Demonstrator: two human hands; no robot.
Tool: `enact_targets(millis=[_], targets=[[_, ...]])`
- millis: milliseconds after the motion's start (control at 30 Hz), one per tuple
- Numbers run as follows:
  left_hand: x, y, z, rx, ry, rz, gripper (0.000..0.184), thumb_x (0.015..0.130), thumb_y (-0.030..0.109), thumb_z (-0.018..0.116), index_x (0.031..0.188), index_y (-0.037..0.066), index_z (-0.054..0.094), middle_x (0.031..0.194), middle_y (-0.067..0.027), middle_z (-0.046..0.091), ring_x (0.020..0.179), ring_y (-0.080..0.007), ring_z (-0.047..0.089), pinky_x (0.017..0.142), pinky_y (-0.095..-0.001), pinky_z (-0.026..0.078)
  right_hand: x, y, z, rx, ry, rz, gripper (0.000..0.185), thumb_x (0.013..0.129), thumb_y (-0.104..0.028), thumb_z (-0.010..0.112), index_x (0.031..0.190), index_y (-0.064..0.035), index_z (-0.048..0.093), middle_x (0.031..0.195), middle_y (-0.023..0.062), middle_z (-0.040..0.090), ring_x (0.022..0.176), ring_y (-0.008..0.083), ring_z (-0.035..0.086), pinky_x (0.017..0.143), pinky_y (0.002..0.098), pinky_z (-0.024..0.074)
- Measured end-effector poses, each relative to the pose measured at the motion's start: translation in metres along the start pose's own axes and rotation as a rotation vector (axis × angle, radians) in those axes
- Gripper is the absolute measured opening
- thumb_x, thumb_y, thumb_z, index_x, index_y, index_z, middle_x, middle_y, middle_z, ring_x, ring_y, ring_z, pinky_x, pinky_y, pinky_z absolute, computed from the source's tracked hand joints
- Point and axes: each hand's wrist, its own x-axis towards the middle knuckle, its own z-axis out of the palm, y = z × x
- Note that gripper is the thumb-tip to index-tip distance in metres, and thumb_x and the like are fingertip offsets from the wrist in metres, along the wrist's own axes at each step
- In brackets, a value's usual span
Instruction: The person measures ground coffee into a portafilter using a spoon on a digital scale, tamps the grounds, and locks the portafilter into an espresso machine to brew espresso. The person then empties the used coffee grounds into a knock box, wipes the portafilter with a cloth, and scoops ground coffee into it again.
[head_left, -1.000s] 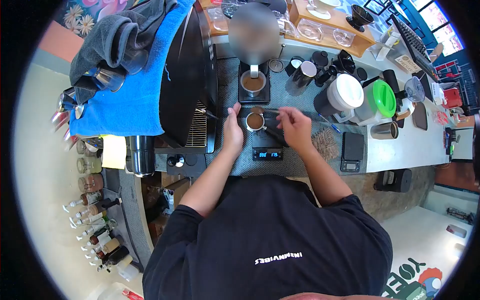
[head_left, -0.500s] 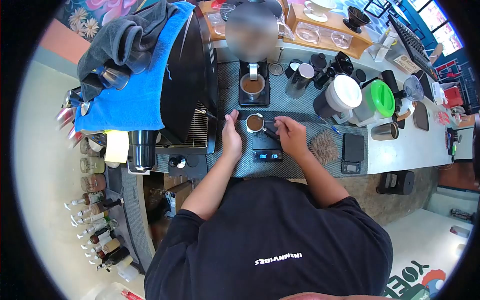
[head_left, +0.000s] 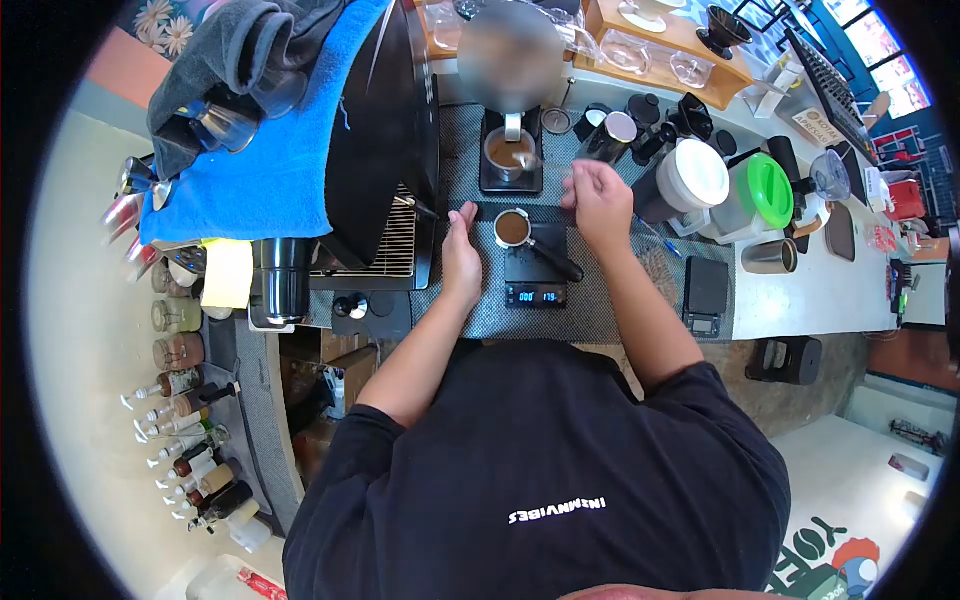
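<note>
My right hand (head_left: 602, 208) is closed on the handle of a small spoon (head_left: 527, 160), somewhat blurred. The spoon's bowl is over a cup of ground coffee (head_left: 506, 155) under the grinder (head_left: 510, 80). A portafilter (head_left: 513, 229) filled with grounds rests on a black scale (head_left: 535, 297), its dark handle pointing to the lower right. The lit display seems to read 17.9. To the left of the scale is my left hand (head_left: 462, 264), on edge with its fingers stretched out and nothing held.
On the left stands an espresso machine (head_left: 385, 130) draped with a blue towel (head_left: 260, 190). A white-lidded jug (head_left: 690, 180), a green-lidded container (head_left: 765, 195) and a steel cup (head_left: 770, 256) line the right. A second scale (head_left: 707, 290) and a fluffy brush (head_left: 655, 278) lie nearer.
My right hand has moved up and slightly right, from beside the portafilter handle, bringing the spoon to the cup under the grinder. My left hand stays nearly where it was.
</note>
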Motion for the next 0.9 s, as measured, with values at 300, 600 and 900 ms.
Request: enact_targets(millis=[300, 600, 900], targets=[[0.000, -0.001, -0.004, 0.010, -0.013, -0.010, 0.082, 0.122, 0.058, 0.027, 0.165, -0.010, 0.046, 0.172, -0.0237, 0.049, 0.164, -0.0297, 0.042, 0.137, -0.0405, 0.024, 0.048, 0.014, 0.043, -0.453, -0.170, -0.489, 0.021, 0.105, -0.015, 0.075, 0.117, 0.0019, 0.079, 0.092, 0.0170, 0.079, 0.079, 0.0253, 0.076, 0.077, 0.0368, 0.0601], [-0.011, 0.009, -0.008, 0.024, -0.062, -0.049, 0.084, 0.122, 0.060, 0.027, 0.169, -0.009, 0.038, 0.175, -0.0242, 0.045, 0.167, -0.0304, 0.035, 0.138, -0.0417, 0.020, 0.051, 0.091, 0.018, 0.026, 0.041, 0.109, 0.032, 0.114, -0.025, 0.068, 0.120, 0.0057, 0.073, 0.096, 0.0099, 0.078, 0.079, 0.0149, 0.072, 0.070, 0.0326, 0.0610], [0.032, 0.008, 0.015, 0.008, -0.080, 0.002, 0.085, 0.121, 0.062, 0.026, 0.173, -0.005, 0.032, 0.180, -0.0232, 0.037, 0.170, -0.0307, 0.030, 0.139, -0.0440, 0.016, 0.042, 0.055, 0.040, 0.127, 0.016, 0.082, 0.020, 0.110, -0.015, 0.073, 0.118, 0.0030, 0.073, 0.092, 0.0042, 0.077, 0.073, 0.0094, 0.071, 0.065, 0.0272, 0.0611]])
